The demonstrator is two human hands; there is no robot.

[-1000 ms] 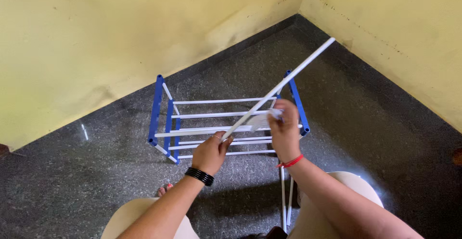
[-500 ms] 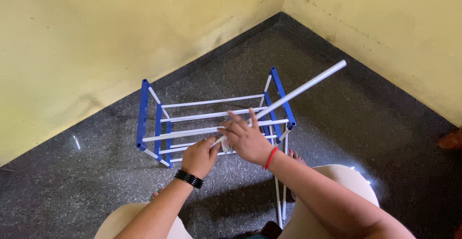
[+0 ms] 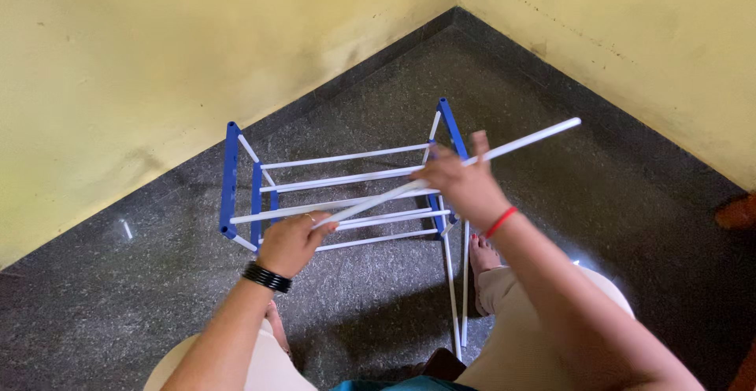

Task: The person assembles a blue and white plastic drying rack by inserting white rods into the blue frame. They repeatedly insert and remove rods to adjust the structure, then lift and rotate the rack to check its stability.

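A small rack (image 3: 236, 178) with blue end frames and white cross rods stands on the dark speckled floor in front of me. A long white rod (image 3: 528, 140) slants across its top, rising to the right. My left hand (image 3: 290, 241), with a black band on the wrist, grips the rod's lower end near the rack's front rail. My right hand (image 3: 465, 182), with a red thread on the wrist, holds the rod near its middle, just beside the rack's right blue frame (image 3: 453, 131).
Two loose white rods (image 3: 455, 296) lie on the floor by my right foot (image 3: 482, 255). Yellow walls (image 3: 157, 52) meet in a corner behind the rack. Something orange-brown (image 3: 737, 211) shows at the right edge. My knees fill the bottom of the view.
The rod has swung lower, closer to level. My right hand slid to the right along it toward the rack's right frame. My view shifted, so the rack sits more to the left.
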